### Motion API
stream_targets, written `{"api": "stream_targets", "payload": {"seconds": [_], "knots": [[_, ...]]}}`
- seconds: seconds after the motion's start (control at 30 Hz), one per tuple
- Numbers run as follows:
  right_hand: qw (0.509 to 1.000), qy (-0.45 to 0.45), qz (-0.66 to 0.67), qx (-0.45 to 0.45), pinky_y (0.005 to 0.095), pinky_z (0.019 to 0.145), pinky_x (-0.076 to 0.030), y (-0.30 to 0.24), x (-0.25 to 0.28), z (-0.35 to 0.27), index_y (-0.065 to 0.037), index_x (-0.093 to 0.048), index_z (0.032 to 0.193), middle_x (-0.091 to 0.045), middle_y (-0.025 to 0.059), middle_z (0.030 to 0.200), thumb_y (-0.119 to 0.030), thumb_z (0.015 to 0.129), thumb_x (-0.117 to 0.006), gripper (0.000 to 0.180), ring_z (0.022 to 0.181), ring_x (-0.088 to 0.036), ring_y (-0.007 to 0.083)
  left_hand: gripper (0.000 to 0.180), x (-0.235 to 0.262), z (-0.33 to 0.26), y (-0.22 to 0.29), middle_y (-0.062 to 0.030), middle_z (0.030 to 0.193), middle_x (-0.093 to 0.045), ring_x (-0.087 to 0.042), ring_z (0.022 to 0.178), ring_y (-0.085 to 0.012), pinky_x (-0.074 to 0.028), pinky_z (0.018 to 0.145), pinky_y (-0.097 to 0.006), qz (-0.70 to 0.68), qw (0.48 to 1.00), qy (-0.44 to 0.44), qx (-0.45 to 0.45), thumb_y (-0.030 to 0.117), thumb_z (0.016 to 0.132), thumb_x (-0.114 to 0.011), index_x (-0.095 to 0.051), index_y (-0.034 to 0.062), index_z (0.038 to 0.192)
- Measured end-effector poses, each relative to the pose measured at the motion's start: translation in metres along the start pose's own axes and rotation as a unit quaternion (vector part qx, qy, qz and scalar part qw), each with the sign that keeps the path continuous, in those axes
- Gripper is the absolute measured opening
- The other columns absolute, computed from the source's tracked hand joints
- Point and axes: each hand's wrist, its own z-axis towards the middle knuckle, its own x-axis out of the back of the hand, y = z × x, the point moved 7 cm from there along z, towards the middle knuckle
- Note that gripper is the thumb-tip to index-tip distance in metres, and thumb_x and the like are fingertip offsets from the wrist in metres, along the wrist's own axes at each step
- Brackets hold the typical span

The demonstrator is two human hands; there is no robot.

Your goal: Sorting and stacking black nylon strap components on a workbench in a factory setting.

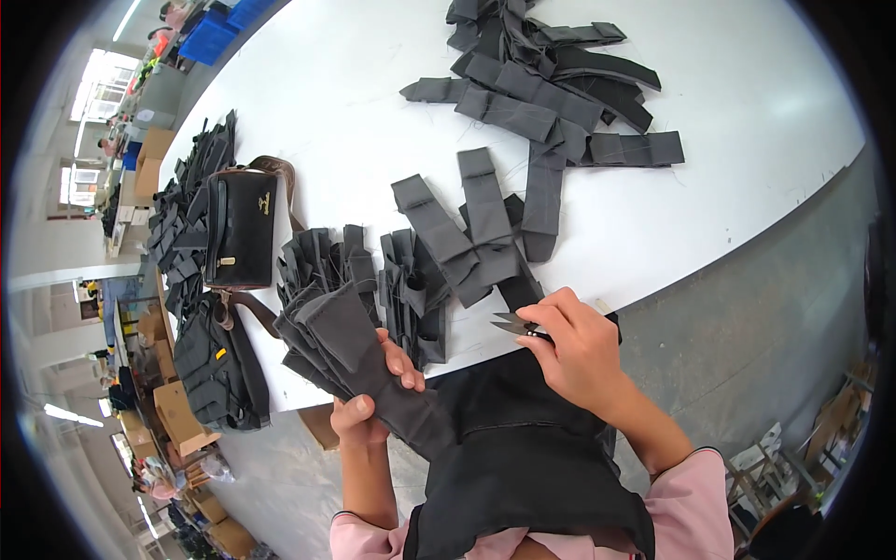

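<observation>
Strips (347, 341) bunched in your left hand (358, 422), snips (516, 325) ready in your right hand (583, 350).
Your left hand grips the grey strips across the near edge of the bench (355, 140); your right hand holds the snips, blades parted and apart from that bundle. You seem to be midway through trimming; the next move likely calls for steadying one strip's end and bringing the blades to it without nicking the cloth.

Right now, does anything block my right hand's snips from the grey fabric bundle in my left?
Nothing visible does. The gap between the snips and the fabric bundle looks open; the grey strips showing there appear to lie on the white table below.
</observation>
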Motion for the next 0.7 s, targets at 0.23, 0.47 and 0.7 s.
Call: {"api": "stream_targets", "payload": {"seconds": [0.23, 0.47, 0.7], "knots": [[0.988, 0.024, -0.023, 0.152, 0.0278, 0.053, -0.039, -0.039, -0.025, 0.03, -0.007, -0.058, 0.088, -0.052, 0.0024, 0.078, -0.008, 0.066, -0.07, 0.024, 0.062, -0.053, 0.0172, 0.078, -0.003, -0.012, 0.002, -0.0133, 0.094, -0.052, -0.055, 0.085, -0.0252, -0.047, 0.076, -0.04, 0.022, 1.0, -0.003, -0.005, 0.021, 0.064, -0.073, -0.037, -0.002, 0.129], [0.978, -0.008, -0.061, 0.198, 0.0287, 0.052, -0.039, -0.047, -0.056, 0.031, -0.008, -0.058, 0.089, -0.05, 0.0026, 0.076, -0.01, 0.066, -0.069, 0.026, 0.06, -0.052, 0.0173, 0.08, -0.013, -0.018, -0.007, -0.0138, 0.091, -0.052, -0.056, 0.083, -0.026, -0.047, 0.076, -0.041, 0.016, 0.999, -0.001, 0.027, 0.019, 0.06, -0.076, -0.039, -0.0026, 0.127], [0.999, 0.033, 0.039, 0.019, 0.0332, 0.057, -0.045, -0.002, -0.03, 0.053, -0.007, -0.055, 0.099, -0.053, 0.0067, 0.082, -0.016, 0.073, -0.068, 0.03, 0.067, -0.057, 0.0238, 0.079, 0.001, -0.022, 0.007, -0.0146, 0.091, -0.052, -0.056, 0.082, -0.0262, -0.046, 0.075, -0.041, 0.017, 0.999, -0.026, -0.014, 0.02, 0.059, -0.077, -0.039, -0.002, 0.124]]}}
